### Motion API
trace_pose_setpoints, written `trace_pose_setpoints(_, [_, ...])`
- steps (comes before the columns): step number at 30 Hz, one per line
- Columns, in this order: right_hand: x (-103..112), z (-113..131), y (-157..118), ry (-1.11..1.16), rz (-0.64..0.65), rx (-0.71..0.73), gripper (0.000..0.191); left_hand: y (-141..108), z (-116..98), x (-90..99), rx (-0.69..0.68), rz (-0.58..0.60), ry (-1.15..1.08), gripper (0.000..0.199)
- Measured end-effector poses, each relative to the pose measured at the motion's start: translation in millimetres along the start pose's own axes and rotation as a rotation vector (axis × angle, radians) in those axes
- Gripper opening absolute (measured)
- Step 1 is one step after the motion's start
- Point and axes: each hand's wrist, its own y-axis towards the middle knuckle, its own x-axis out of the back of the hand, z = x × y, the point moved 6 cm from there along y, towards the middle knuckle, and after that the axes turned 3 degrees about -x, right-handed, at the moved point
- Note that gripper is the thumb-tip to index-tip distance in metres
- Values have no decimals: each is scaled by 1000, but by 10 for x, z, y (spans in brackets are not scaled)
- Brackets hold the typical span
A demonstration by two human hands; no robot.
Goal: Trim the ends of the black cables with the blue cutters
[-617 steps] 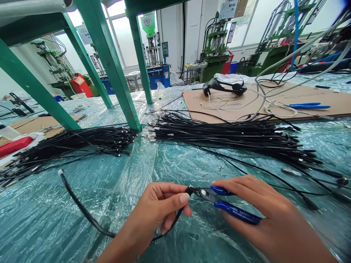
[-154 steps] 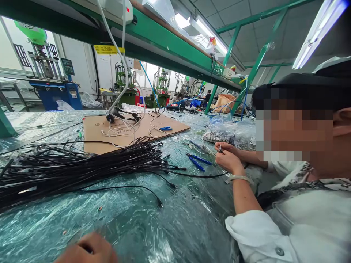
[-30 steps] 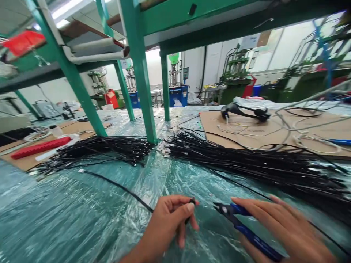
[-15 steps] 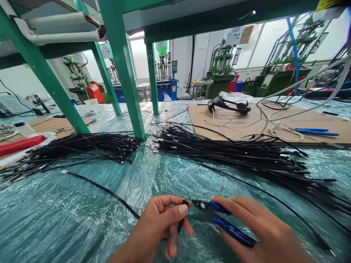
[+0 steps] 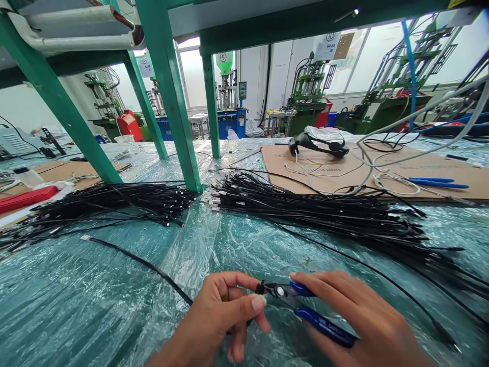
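Observation:
Between thumb and forefinger, my left hand (image 5: 229,311) pinches a black cable (image 5: 162,278) close to its end, where a small dark end piece (image 5: 260,288) sticks up. The cable's other end, with a pale connector, lies to the left on the plastic sheet. My right hand (image 5: 359,316) is closed around the blue handles of small flush cutters (image 5: 292,298). The cutters' jaw tips touch or nearly touch the end piece; whether they bite on it I cannot tell. Part of the cable is hidden behind my left fingers.
Two bundles of black cables, one on the left (image 5: 126,199) and one on the right (image 5: 321,211), lie beyond my hands. A green post (image 5: 173,112) rises between them. Cardboard (image 5: 367,176) carries a black headset (image 5: 319,145) and blue-handled tweezers (image 5: 439,182). One loose cable (image 5: 367,262) lies right.
The cutters' tips have moved slightly left, up to the cable's end piece, closing the small gap. My left hand keeps its pinch on the cable. The view has shifted slightly.

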Motion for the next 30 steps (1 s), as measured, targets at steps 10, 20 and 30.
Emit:
trace_pose_setpoints(10, [15, 1, 16, -7, 5, 3, 27, -27, 17, 0, 21, -6, 25, 45])
trace_pose_setpoints(20, [5, -29, -29, 44, 21, -19, 27, -32, 22, 2, 39, -5, 31, 43])
trace_pose_setpoints(30, [55, -46, -28, 97, 4, 5, 27, 69, 86, 85, 12, -69, 126, 58])
